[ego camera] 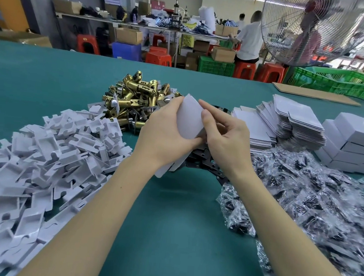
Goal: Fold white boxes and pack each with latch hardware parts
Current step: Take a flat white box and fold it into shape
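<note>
Both hands meet over the middle of the green table [50, 78], working one white box blank [189, 118] held upright between them: the left hand [166, 134] curls round its left edge with the thumb under the lower corner, and the right hand [225, 139] pinches its right edge, forefinger stretched along the top. The blank's lower flap hangs down past the left wrist. Just beyond the hands lies a heap of brass latch parts [136, 98]; black plates [203, 161] show under and behind the hands. On the near left spreads a heap of white moulded tray inserts [43, 154]. To the right, flat box blanks [288, 123] are stacked, with folded, closed white boxes [356, 142] piled at the far right edge; what they hold cannot be seen. Clear bags of small black parts [316, 204] cover the near right. Bare table shows between the forearms and across the far left.
</note>
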{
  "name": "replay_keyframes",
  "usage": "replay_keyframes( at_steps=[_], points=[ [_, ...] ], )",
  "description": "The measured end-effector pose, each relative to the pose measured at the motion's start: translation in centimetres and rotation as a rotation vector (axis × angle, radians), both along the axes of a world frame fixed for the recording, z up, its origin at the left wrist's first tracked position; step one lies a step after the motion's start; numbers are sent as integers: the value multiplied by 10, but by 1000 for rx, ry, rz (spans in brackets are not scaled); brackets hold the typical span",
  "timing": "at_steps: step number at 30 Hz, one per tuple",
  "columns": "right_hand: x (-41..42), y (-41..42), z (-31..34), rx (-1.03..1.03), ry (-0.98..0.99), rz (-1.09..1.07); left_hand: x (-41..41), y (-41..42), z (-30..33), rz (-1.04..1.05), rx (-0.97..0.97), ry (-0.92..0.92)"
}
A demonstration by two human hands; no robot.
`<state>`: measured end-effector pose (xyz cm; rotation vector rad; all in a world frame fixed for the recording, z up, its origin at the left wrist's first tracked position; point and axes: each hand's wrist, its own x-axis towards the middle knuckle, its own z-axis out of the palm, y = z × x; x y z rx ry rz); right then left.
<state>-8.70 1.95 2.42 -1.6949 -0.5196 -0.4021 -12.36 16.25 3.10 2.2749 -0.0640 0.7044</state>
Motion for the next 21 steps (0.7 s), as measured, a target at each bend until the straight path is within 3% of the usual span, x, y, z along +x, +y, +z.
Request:
replay_keyframes(
  at_steps=[6,9,12,16,18,21],
  points=[
    [5,-8,5,37,4,11,2,4,0,-74,73,43],
    [10,-11,7,-13,82,31,1,1,-1,-138,223,51],
    [15,-20,8,-52,150,16,2,-2,-7,14,360,0],
    [23,-35,14,165,417,130,6,4,-9,253,188,-158],
    [25,-39,14,226,534,249,9,8,-8,188,-29,-124],
    [26,-40,8,145,597,389,12,5,-5,-53,-440,119]
  ],
)
